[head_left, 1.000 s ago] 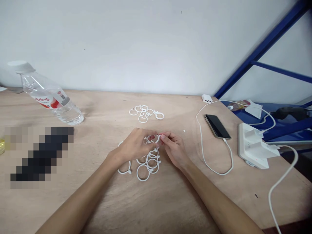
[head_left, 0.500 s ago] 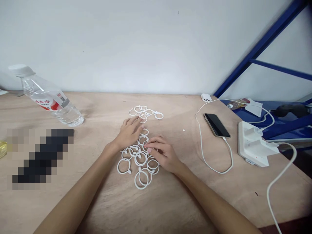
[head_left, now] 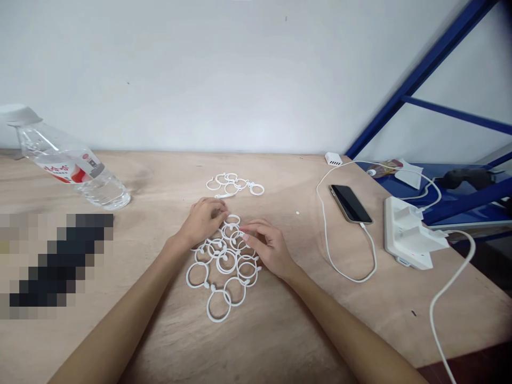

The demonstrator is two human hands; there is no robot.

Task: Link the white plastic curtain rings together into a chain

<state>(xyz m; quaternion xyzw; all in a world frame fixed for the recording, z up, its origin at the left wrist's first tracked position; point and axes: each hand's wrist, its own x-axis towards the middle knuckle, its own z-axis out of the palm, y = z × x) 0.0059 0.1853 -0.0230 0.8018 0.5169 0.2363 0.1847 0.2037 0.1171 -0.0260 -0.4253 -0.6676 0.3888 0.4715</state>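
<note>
near white rings: overlapping on table, centred, likely for easy reach | left hand: curled at far-left edge | right hand: bent at right edge | whether either pinches one: cannot tell

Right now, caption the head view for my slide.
Left hand and right hand at overlapping white knobbed rings on a wooden tabletop.

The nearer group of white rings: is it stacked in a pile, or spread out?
Spread out: the nearer white rings lie across the wooden table, overlapping only partly, with wood visible through them.
</note>
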